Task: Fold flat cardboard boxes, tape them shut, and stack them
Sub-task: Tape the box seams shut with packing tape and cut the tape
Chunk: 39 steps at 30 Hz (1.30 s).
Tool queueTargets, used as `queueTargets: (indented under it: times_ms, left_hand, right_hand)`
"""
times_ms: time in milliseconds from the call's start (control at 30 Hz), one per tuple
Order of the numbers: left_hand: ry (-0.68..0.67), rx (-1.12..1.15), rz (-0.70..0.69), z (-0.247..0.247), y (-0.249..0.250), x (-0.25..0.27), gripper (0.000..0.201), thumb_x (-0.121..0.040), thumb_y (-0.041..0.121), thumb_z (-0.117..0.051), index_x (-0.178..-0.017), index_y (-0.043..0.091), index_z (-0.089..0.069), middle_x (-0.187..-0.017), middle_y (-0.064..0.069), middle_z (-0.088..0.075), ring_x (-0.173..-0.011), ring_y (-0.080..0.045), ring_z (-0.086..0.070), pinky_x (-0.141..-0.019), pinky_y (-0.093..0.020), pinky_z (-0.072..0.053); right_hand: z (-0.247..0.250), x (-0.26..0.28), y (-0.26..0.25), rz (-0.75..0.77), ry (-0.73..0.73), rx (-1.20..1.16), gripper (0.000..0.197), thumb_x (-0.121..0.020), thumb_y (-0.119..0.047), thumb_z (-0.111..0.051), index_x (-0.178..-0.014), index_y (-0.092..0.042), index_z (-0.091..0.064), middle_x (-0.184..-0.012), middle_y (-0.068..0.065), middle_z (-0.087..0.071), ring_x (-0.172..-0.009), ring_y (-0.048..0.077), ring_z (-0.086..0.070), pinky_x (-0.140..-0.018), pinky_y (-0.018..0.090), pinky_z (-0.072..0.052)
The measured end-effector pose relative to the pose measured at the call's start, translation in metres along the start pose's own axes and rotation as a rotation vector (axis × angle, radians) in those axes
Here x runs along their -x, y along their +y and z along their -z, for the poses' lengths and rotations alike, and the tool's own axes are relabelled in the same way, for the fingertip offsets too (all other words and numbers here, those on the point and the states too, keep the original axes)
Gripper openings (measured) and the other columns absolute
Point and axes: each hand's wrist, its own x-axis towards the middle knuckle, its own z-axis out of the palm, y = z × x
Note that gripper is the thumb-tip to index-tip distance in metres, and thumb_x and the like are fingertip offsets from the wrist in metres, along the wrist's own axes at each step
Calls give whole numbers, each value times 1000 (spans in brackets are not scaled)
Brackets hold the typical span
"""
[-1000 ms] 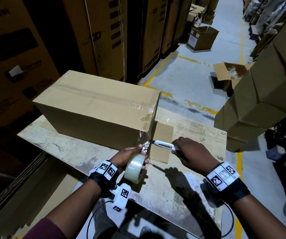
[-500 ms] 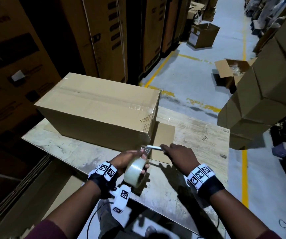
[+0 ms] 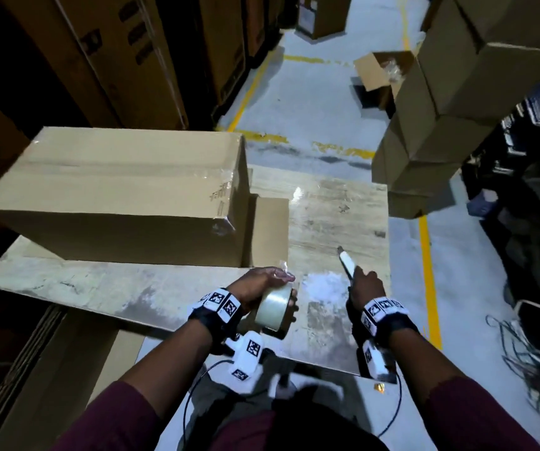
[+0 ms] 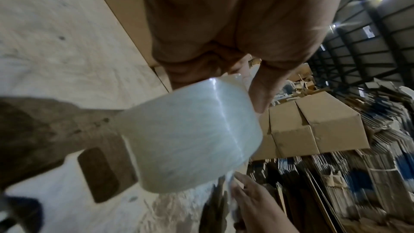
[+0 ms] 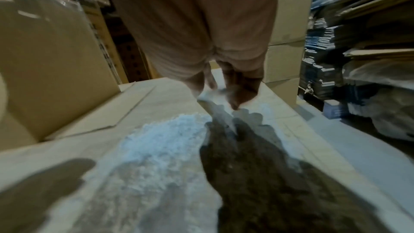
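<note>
The left hand (image 3: 258, 284) grips a clear roll of packing tape (image 3: 275, 309); the right hand (image 3: 364, 288) grips a white utility knife (image 3: 346, 263), blade pointing away across the pale wooden table (image 3: 343, 216). The long brown cardboard box (image 3: 115, 196) lies crosswise, taped. A moment ago, the knife touched the tape; now they're apart.

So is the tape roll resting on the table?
No, the left hand holds the tape roll up off the table.
</note>
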Motion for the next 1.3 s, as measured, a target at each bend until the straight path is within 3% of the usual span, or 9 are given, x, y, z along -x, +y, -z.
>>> queueTargets:
  times_ms: [100,233,300,400,633,833,933,1067,1300]
  left_hand:
    - [-11,-83,-5,-15,2,-9,19,-90,-7,-58,-105,1,-67,-101,-24,-67,-78,-33,-68,-74,-40,-57]
    - [-46,-151,-7,-28,4,-14,21,-90,-8,-57,-105,4,-65,-101,-21,-69,-81,-32,-69,-79,-44,-59]
    - [-64,-176,-20,-31,4,-16,25,-83,-5,-64,-104,8,-69,-110,-25,-67,-93,-38,-65,-101,-57,-49]
    - [-81,-197,-55,-32,4,-18,30,-74,-1,-70,-101,12,-72,-118,-26,-66,-100,-38,-63,-106,-59,-43]
    - [-88,-214,-35,-19,-2,-25,57,-83,7,-76,-133,22,-54,-119,-20,-68,-108,-36,-67,-98,-49,-53]
    - [40,-390,37,-12,-25,-33,29,-95,37,-65,-102,8,-64,-88,-11,-70,-75,-25,-66,-73,-31,-53]
    - [109,-490,70,-6,-55,-47,59,-91,38,-69,-136,4,-50,-127,-17,-63,-109,-31,-64,-101,-39,-48]
    - [117,-470,36,-3,-76,-43,70,-100,29,-59,-155,12,-20,-154,-12,-38,-136,-31,-47,-112,-42,-40]
    - [66,-359,40,1,-77,-53,25,-94,31,-64,-118,29,-56,-135,-8,-58,-116,-32,-61,-107,-50,-46]
  right_hand:
    - [22,10,-17,-30,-10,-338,56,-94,-55,-60,-132,-14,-54,-120,15,-58,-106,35,-60,-84,34,-51]
    - [83,40,-54,114,-228,-1230,53,-79,-59,-74,-114,-21,-72,-115,1,-73,-111,19,-67,-75,24,-54]
    - [96,40,-62,260,-283,-1118,43,-79,-50,-78,-108,-19,-76,-105,-1,-77,-101,11,-70,-80,26,-53]
    - [97,32,-68,367,-229,-1017,22,-80,-18,-86,-95,-3,-79,-85,4,-77,-77,7,-69,-71,21,-49]
    - [94,47,-75,481,-10,-911,4,-81,-17,-84,-82,-15,-81,-79,-3,-77,-78,11,-72,-76,27,-56]
    - [63,22,-72,342,51,-971,4,-82,-14,-83,-81,-10,-81,-77,-4,-77,-72,0,-71,-68,12,-52]
    - [20,4,-69,199,-16,-923,10,-79,-7,-84,-73,-12,-79,-70,-3,-74,-63,-1,-67,-59,13,-50]
    - [-32,-14,-61,107,-23,-786,6,-75,-15,-88,-73,-16,-82,-73,-3,-77,-71,5,-71,-66,21,-54]
    - [-49,-23,-62,197,-53,-585,10,-78,-25,-84,-73,-18,-79,-76,-3,-76,-72,13,-68,-68,26,-52]
